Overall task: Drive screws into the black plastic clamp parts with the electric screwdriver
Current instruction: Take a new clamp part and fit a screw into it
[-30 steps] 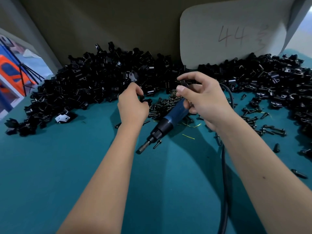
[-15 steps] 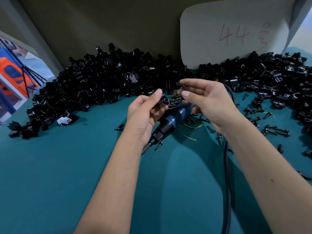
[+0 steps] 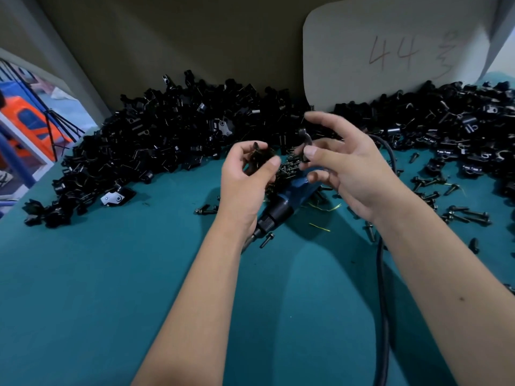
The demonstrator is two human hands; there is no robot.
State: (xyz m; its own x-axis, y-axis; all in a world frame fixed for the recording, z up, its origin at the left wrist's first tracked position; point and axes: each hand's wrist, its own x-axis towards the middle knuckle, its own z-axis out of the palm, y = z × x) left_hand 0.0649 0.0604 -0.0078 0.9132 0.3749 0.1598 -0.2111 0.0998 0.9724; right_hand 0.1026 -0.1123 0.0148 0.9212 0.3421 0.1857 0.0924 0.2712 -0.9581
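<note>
My left hand [image 3: 245, 176] cups a small bunch of black screws in curled fingers, though blur makes it hard to tell how many. To do this step well I should work one screw out head-up and keep the rest tucked in the palm. Below and between my wrists, the blue-bodied electric screwdriver with a black nose [image 3: 281, 206] lies on the teal cloth tabletop [image 3: 97, 288], its long axis slanting from upper right to lower left, bit end pointing toward me and leftward. My right hand [image 3: 351, 174] pinches one small black plastic clamp part [image 3: 306, 147] between thumb and a finger, the other fingers spread; I should turn its hole up to meet the screw before I reach for the driver.
</note>
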